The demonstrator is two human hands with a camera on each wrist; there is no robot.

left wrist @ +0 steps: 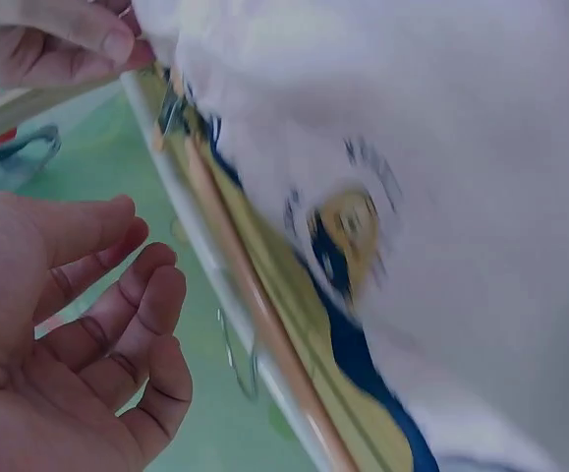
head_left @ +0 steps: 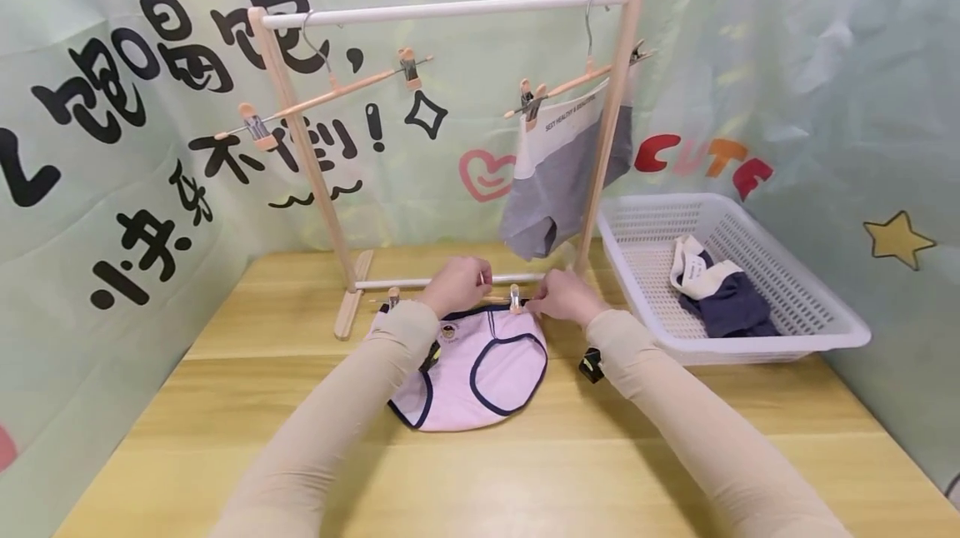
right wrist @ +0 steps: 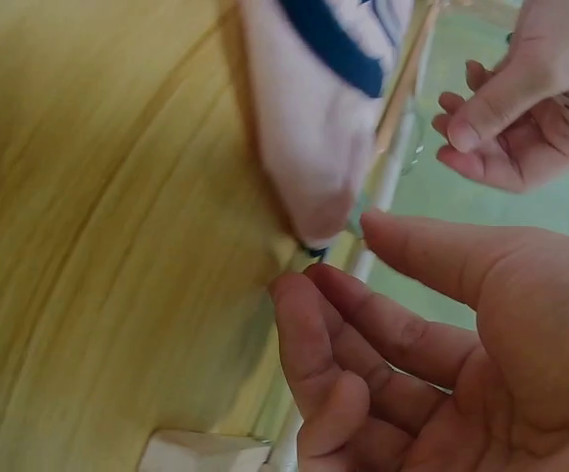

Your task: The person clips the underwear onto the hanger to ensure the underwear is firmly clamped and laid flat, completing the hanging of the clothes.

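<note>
Pink underwear (head_left: 457, 388) with dark navy trim and a small printed motif lies on the table, its waistband at a wooden clip hanger. A clip (head_left: 515, 298) of that hanger sits on the right part of the waistband, and another (head_left: 393, 296) is at the left. My left hand (head_left: 456, 284) hovers above the middle of the hanger, its fingers loosely bent around nothing. At the right corner of the waistband is my right hand (head_left: 566, 296); in the right wrist view its thumb and fingertips (right wrist: 299, 295) stand apart beside the fabric corner.
A rack (head_left: 442, 9) stands behind, holding a bare clip hanger (head_left: 333, 92) and a hanger with grey-and-white underwear (head_left: 551, 176). To the right, a white plastic basket (head_left: 795, 346) contains a navy-and-white garment (head_left: 723, 296). A printed cloth backdrop surrounds the wooden table (head_left: 525, 480).
</note>
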